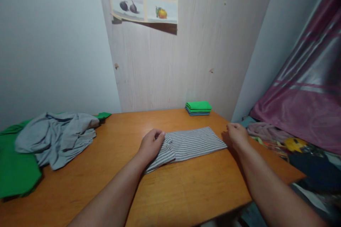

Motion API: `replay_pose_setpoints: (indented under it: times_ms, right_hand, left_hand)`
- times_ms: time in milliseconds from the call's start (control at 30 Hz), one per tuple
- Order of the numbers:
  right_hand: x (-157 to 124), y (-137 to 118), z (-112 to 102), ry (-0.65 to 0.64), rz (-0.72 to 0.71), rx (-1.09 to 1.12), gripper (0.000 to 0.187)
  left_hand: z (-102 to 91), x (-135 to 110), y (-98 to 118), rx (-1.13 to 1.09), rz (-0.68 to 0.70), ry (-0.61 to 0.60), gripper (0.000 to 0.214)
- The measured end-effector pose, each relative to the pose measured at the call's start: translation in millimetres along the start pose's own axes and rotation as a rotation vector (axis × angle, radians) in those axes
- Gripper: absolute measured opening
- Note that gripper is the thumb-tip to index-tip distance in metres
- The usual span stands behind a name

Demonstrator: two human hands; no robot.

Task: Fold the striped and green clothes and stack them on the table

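Note:
A grey-and-white striped cloth (195,143) lies as a long folded strip in the middle of the table, its left end doubled over and slightly rumpled. My left hand (152,145) rests on that left end, fingers curled with the fabric at the fingertips and thumb. Just beyond the cloth's right end, my right hand (237,133) is closed over the table, apart from the fabric. Nothing shows in its curled fingers, which are partly turned away. Whether the cloth is a shirt or another garment cannot be made out.
Behind the striped cloth, a stack of folded green and grey cloths (198,108) sits near the wall. To the left lie a crumpled grey garment (64,134) and green fabric (18,175). The wooden table (170,198) ends at right beside piled clothes (314,166) and a pink curtain (306,106).

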State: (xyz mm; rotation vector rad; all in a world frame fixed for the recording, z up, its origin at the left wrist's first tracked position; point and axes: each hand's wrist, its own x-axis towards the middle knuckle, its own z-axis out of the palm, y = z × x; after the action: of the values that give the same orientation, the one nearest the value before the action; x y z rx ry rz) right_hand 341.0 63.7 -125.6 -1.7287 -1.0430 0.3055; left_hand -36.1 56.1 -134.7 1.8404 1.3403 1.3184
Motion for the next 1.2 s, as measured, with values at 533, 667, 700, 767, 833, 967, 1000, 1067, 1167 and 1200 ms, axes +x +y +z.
replay_pose_setpoints:
  times_ms: [533,667,700,767,833,967,1000,1067,1167,1200]
  right_hand:
    - [-115.2,-101.2,111.3,-0.927,0.210,0.259,0.021]
    - [-124.1,-111.2,132.0,-0.901,0.220,0.198,0.028]
    - [-126.0,-113.6,135.2,-0.895,0.215,0.182,0.028]
    - [-129.6,-119.1,140.6,-0.888,0.196,0.154,0.027]
    - [-133.5,-126.0,145.9,-0.882,0.168,0.139,0.025]
    - [-144.8,-149.6,158.8,-0.878,0.093,0.160,0.022]
    - [-149.4,-158.3,161.8,-0.885,0.071,0.178,0.022]
    - [-161.2,-178.4,165.4,-0.919,0.028,0.225,0.020]
    - [-179.9,-208.8,162.2,-1.067,-0.023,0.394,0.010]
    - [-184.5,-216.5,158.8,-1.124,-0.030,0.487,0.014]
  left_hand:
    - [-37.5,19.4,-12.4,-0.397,-0.414,0.268,0.034]
    - [-58.4,24.2,-7.8,-0.449,-0.397,0.380,0.030]
    - [-63.5,24.3,-6.5,-0.459,-0.395,0.409,0.028]
    - [-72.3,22.9,-4.4,-0.480,-0.405,0.460,0.025]
    - [-78.8,20.1,-3.4,-0.506,-0.436,0.496,0.023]
    - [-90.4,13.0,-5.5,-0.545,-0.511,0.523,0.024]
    - [-94.2,11.0,-7.0,-0.546,-0.526,0.524,0.025]
    - [-103.4,6.4,-11.1,-0.542,-0.555,0.521,0.026]
    - [-120.0,-2.5,-19.6,-0.517,-0.596,0.516,0.030]
    - [-125.8,-6.1,-23.0,-0.501,-0.605,0.521,0.032]
